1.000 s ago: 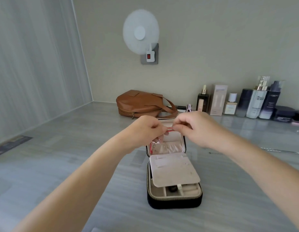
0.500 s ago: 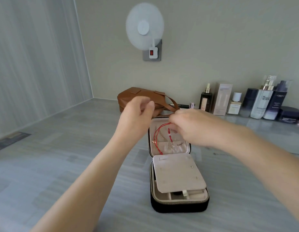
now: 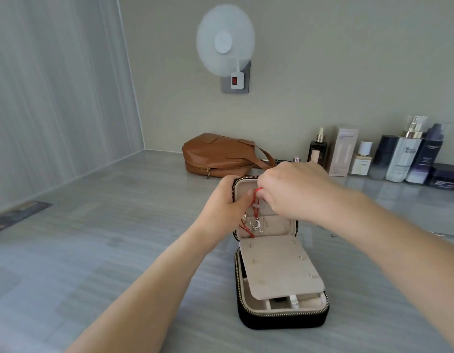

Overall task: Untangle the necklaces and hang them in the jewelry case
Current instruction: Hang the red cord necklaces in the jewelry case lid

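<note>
- The jewelry case (image 3: 282,317) sat open on the tabletop (image 3: 119,238), about midway between its near and far edges. Its lid (image 3: 279,225) stood upright and a beige flap (image 3: 279,268) lay over the base.
- The left grip (image 3: 221,202), a bare hand, clasped the lid's left rim, with the thumb curled onto the lining.
- The right grip (image 3: 294,192) pinched the top of the red necklace (image 3: 255,207) against the upper lining. Its fingers hid the hanging point, so I could not tell whether the cord had caught there.
- Below the pinch the cord hung down inside the lid, with silver charms (image 3: 256,224) bunched near the lid's pocket. Whether the strands were fully apart could not be made out.
- The step in hand appeared to be seating the cord on its hook.
- To do it well, the left grip should likely brace the lid so it neither tipped nor folded.
- The right grip should probably hold the cord taut and release only once it bore the weight.
- The charms would best hang straight, since a twisted cord could knot again.
- A brown bag (image 3: 221,156) and bottles (image 3: 404,156) lined the far edge, well apart from the case.
</note>
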